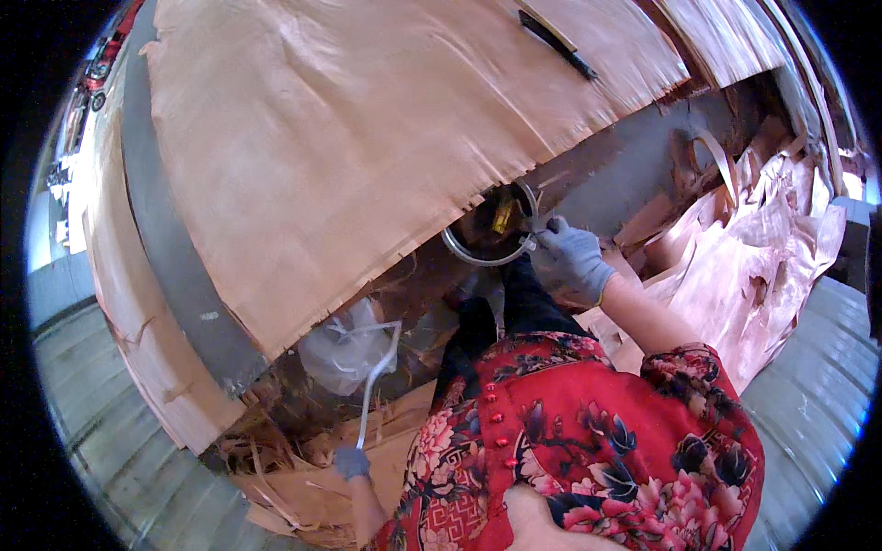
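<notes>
My right hand [573,261], in a pale grey glove, is closed at the right rim of a round bucket [462,253]. A dark tip sticks up by its fingers; what they grip is partly hidden. Inside the dark bucket lies a yellow object [503,217]. Low on the left, my gloved left hand [351,463] is wrapped round a thin white rod [369,390] that bends sharply at its far end. That bent end reaches over a crumpled clear plastic bag [344,354]. A large tan wood veneer sheet [367,138] spreads out beyond both hands.
On the veneer rests a narrow dark tool [559,44] with a light edge. Torn veneer pieces [726,266] are heaped at the right. More scraps [276,477] lie at the lower left, beside a grey ribbed floor [119,468]. A grey strip [175,220] borders the sheet's left side.
</notes>
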Available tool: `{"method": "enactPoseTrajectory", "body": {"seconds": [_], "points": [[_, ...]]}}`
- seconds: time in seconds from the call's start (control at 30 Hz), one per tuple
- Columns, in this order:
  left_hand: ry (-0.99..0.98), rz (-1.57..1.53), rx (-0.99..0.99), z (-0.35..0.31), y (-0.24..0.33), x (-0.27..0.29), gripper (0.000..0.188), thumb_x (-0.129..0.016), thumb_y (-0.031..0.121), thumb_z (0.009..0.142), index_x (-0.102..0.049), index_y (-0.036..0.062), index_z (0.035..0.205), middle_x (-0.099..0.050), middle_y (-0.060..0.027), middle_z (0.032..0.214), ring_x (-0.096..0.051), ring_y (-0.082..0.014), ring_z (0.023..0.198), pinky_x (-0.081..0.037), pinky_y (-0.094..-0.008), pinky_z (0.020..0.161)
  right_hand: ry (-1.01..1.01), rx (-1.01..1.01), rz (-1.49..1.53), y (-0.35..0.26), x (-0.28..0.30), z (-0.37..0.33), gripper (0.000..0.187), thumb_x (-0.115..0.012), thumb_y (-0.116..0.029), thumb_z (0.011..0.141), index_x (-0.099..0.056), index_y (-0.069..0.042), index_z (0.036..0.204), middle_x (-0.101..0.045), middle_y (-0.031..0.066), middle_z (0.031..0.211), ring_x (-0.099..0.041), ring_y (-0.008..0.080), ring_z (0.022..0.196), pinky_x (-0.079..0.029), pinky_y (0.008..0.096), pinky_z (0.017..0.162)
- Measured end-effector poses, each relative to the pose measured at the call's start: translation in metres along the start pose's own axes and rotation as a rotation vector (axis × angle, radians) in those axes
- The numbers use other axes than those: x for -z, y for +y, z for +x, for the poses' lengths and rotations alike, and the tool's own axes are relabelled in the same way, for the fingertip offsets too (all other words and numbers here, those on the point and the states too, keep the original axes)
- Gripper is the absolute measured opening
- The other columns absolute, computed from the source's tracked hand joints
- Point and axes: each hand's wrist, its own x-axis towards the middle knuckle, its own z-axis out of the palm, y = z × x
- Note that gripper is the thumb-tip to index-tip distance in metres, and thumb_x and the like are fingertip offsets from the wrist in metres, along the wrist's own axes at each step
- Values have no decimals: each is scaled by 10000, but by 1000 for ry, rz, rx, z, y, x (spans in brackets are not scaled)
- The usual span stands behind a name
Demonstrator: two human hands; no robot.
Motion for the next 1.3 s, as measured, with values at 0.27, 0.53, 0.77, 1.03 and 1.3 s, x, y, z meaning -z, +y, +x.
{"method": "enactPoseTrajectory", "body": {"seconds": [0.27,0.53,0.77,1.03,1.3], "points": [[268,-827,-484,-11,107,144,250,-521,267,858,-634,44,872,-626,-191,719,-617,-367,649,-478,-455,606,145,274,-220,-74,56,6,472,-620,-190,778,-536,-171,1243,-533,142,1190,-549,332,977,-473,423,797],[500,-832,-1085,-61,112,291,139,-537,187,818,-585,65,772,-604,-181,683,-604,-382,659,-461,-477,593,-937,445,944,-245,94,5,352,-624,-202,883,-563,-16,1175,-635,76,983,-534,115,886,-455,302,820],[797,-779,-639,-5,69,311,132,-622,204,774,-637,74,794,-592,-172,669,-594,-366,620,-443,-435,547,-795,315,578,-202,124,83,203,-587,-45,776,-632,-7,970,-645,77,768,-576,136,719,-483,306,691],[773,-767,-190,55,52,321,200,-582,250,834,-598,97,706,-588,-152,644,-600,-358,640,-455,-458,582,-26,139,-611,-74,153,237,226,-560,-127,799,-651,-90,1002,-663,70,1035,-648,313,836,-520,373,702],[698,-911,-496,44,88,339,158,-614,226,778,-646,72,779,-616,-175,718,-612,-358,669,-467,-443,589,-555,803,579,-279,84,174,449,-625,-141,813,-524,-85,1248,-516,171,1269,-575,328,1041,-481,391,819]]}}
